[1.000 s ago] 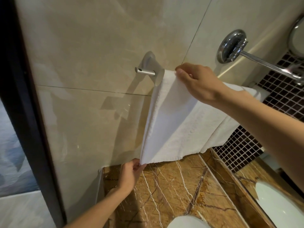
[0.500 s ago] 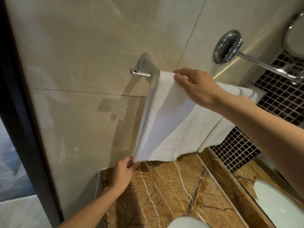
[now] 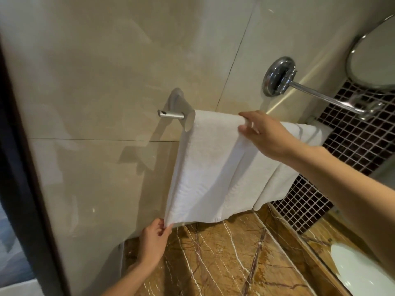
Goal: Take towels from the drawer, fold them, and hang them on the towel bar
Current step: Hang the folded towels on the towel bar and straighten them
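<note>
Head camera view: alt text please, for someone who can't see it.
A white towel hangs over a wall-mounted towel bar. The right hand pinches its top edge, the left hand its lower corner, above a brown marble counter.

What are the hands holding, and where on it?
Both hold the white towel draped over the towel bar: the left hand pinches its lower left corner, the right hand grips its top fold at the bar.

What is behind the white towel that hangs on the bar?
Behind the towel, only the beige wall tile shows, to its left. The towel bar shows only its left end; the rest, under the towel, is covered.
</note>
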The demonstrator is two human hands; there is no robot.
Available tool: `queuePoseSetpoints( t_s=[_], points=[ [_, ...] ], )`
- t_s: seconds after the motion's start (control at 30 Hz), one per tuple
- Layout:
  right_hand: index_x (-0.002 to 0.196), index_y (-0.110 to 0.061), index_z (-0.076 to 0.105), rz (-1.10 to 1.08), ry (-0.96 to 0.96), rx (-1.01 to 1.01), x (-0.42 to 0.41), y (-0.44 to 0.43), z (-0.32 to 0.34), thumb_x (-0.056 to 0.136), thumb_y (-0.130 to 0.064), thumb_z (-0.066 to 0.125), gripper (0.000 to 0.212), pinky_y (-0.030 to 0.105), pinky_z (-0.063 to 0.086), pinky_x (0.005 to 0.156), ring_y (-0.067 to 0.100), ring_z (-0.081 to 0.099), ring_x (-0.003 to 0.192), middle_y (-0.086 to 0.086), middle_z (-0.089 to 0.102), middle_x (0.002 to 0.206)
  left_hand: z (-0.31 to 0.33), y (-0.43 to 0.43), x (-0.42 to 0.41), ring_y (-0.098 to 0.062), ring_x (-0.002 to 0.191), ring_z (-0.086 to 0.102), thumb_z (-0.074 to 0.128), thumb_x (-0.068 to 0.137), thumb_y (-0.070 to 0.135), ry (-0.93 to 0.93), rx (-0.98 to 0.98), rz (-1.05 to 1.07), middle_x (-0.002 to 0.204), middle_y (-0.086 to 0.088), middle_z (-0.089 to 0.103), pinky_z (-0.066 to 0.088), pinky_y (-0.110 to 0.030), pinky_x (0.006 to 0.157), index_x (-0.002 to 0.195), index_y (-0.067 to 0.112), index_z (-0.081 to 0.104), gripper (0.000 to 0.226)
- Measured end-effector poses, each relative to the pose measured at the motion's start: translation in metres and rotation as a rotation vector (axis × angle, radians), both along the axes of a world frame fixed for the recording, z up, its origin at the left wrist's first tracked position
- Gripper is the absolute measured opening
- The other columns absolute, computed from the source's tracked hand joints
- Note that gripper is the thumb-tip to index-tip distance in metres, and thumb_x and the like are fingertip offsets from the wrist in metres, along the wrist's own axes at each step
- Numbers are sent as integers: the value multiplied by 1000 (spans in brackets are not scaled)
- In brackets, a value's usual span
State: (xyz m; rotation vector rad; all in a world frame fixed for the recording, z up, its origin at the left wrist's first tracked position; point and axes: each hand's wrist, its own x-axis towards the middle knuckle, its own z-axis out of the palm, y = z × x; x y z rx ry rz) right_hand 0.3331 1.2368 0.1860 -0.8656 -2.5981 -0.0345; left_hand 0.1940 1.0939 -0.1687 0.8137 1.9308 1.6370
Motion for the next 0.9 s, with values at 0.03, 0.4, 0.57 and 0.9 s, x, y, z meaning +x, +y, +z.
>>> queuePoseSetpoints(
  t_s=[0.03,0.4,0.57,0.9],
  points=[
    [136,-11,51,5,4,9,1,1,0,97,-25,52,41,27,34,86,29,53,113,12,56,125,-3,1,0,-12,61,68,70,82,15,-16,3,1,63,-2,69,57,-31,57,73,17,58,16],
    [123,-16,62,67,73,-30,5,11,-1,89,-4,60,37,33,42,94,27,55,113,7,61,120,-5,10,0,-4,38,44,81,70,12,32,-7,58,45,3,59,45,-26,51,62,26,59,28],
    [144,-17,42,9,86,-104,16,17,0,89,-7,63,60,16,24,102,20,40,136,2,46,147,10,8,3,0,45,57,85,60,-1,-73,12,123,54,2,66,44,-8,48,80,22,65,36],
    [139,-14,44,-69,76,-62,20,9,-4,89,-9,62,53,36,36,101,33,47,125,10,51,137,117,-22,-3,-20,90,62,86,62,6,102,276,261,94,2,68,46,-22,83,95,30,63,46]
  ],
)
